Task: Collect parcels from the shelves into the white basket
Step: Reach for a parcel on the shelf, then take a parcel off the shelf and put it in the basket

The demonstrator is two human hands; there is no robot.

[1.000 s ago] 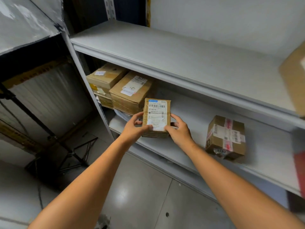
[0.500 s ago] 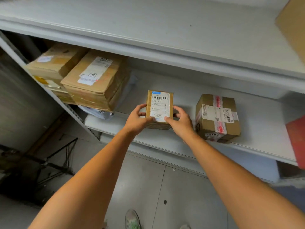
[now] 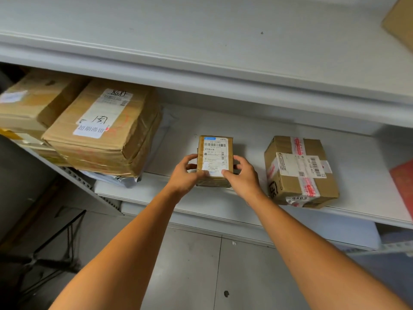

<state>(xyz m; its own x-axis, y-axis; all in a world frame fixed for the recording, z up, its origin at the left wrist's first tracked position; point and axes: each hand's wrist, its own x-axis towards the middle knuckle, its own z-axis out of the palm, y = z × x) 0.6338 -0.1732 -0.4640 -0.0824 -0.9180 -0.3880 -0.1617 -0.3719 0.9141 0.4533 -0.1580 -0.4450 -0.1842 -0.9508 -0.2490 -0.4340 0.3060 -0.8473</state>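
Cardboard, small and labelled: gripping the parcel (image 3: 214, 157) from both sides, left hand (image 3: 183, 175) and right hand (image 3: 244, 177) curled round it with thumbs on the label, at the front edge of the lower shelf (image 3: 245, 130), between the stacked boxes (image 3: 105, 135) and the taped box (image 3: 299, 173). Looks like the pick-up step. Next calls for drawing it clear of the shelf and carrying it to the white basket, not in view.

Bare lower shelf (image 3: 245, 130) lies open left of the taped carton (image 3: 299, 173), around the small parcel (image 3: 214, 157); farther left a big labelled carton (image 3: 105, 135) blocks the way; above the taped carton the upper shelf (image 3: 223, 81) overhangs.
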